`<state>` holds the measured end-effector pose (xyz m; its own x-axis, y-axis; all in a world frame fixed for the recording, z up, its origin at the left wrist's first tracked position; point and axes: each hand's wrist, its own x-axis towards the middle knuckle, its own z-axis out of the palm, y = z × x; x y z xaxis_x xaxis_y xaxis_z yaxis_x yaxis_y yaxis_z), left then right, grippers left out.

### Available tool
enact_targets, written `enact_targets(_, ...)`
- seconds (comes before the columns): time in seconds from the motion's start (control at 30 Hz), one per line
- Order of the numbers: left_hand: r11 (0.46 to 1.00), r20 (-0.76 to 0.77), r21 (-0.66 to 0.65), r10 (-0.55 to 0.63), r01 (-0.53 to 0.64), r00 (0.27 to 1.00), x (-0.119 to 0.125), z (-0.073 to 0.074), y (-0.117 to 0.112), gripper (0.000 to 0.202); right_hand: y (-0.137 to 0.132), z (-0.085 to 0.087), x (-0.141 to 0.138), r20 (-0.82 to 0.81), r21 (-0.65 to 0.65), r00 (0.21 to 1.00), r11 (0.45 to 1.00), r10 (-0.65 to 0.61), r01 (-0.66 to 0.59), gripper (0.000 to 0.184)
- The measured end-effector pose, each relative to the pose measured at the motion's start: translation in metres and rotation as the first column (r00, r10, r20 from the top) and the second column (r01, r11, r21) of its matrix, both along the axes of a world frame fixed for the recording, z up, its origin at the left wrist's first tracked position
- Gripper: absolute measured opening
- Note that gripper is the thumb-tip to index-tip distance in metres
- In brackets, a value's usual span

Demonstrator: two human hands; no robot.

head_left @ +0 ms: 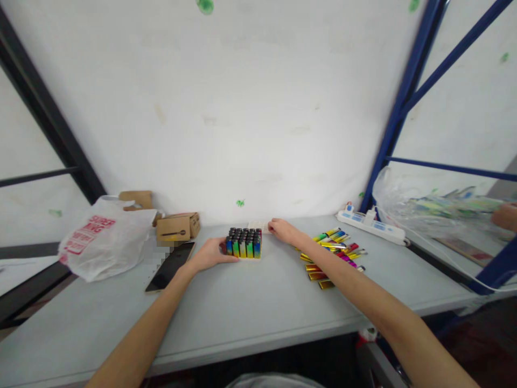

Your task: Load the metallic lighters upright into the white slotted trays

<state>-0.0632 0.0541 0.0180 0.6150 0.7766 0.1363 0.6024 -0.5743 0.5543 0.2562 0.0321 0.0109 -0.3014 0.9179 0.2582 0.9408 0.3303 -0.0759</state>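
A compact block of lighters (244, 245) stands upright on the table, with black tops and blue, green and yellow bodies. My left hand (212, 253) is closed around the left side of this block, its thumb along the front edge. Just behind and right of the block, my right hand (283, 230) has its fingers curled together at the edge of a flat white piece (257, 225). Whether those fingers pinch that piece or something small cannot be made out. Loose shiny lighters (315, 268) in gold, red, purple and blue lie in a pile, partly hidden by my right forearm.
A dark phone (172, 267) lies left of my left hand. Behind it are a small cardboard box (177, 226) and a white plastic bag (109, 237). A power strip (374, 226) lies at the back right. Beyond the blue frame (393, 113), another person's hand (504, 216) is near clear plastic.
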Motion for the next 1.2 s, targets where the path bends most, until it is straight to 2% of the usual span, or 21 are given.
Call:
enact_targets(0.13, 0.999, 0.007, 0.039, 0.035, -0.035, 0.999, 0.004, -0.002, -0.001, 0.051, -0.017, 0.001, 0.037, -0.037, 0.028, 0.999, 1.0, 0.003, -0.002, 0.022)
enact_targets(0.2, 0.997, 0.001, 0.054, 0.047, -0.047, 0.999, 0.006, -0.004, -0.001, 0.053, -0.019, 0.0, 0.044, -0.075, 0.062, 0.997, 0.998, 0.021, -0.016, 0.02)
enact_targets(0.3, 0.996, 0.001, 0.07, 0.051, -0.051, 0.999, 0.008, -0.005, 0.0, 0.054, -0.011, -0.004, 0.035, -0.102, 0.073, 0.993, 0.996, 0.054, -0.047, 0.019)
enact_targets(0.47, 0.993, -0.036, 0.096, 0.075, -0.072, 0.997, 0.007, -0.006, -0.001, 0.054, 0.005, -0.01, 0.01, -0.05, -0.017, 0.999, 1.0, 0.017, -0.018, 0.016)
enact_targets(0.63, 0.982, -0.026, 0.146, 0.124, -0.119, 0.992, 0.003, -0.007, 0.005, 0.053, -0.01, -0.013, 0.026, -0.043, -0.04, 0.999, 0.999, 0.028, -0.029, 0.013)
enact_targets(0.77, 0.969, -0.051, 0.172, 0.189, -0.178, 0.981, 0.006, -0.006, 0.022, 0.058, -0.034, -0.017, 0.041, -0.059, -0.038, 0.997, 0.998, 0.039, -0.041, 0.01)
enact_targets(0.9, 0.962, -0.061, 0.183, 0.215, -0.201, 0.975, 0.021, -0.005, 0.049, 0.058, -0.05, -0.019, 0.041, -0.126, -0.012, 0.989, 0.997, 0.075, -0.077, 0.01)
enact_targets(1.07, 0.94, -0.057, 0.245, 0.257, -0.236, 0.965, 0.044, -0.009, 0.085, 0.053, -0.064, -0.021, 0.033, -0.246, -0.001, 0.938, 0.967, 0.245, -0.253, 0.008)
enact_targets(1.2, 0.895, -0.07, 0.333, 0.337, -0.296, 0.939, 0.055, -0.013, 0.09, 0.049, -0.075, -0.017, 0.027, -0.273, 0.016, 0.921, 0.959, 0.277, -0.284, 0.011)
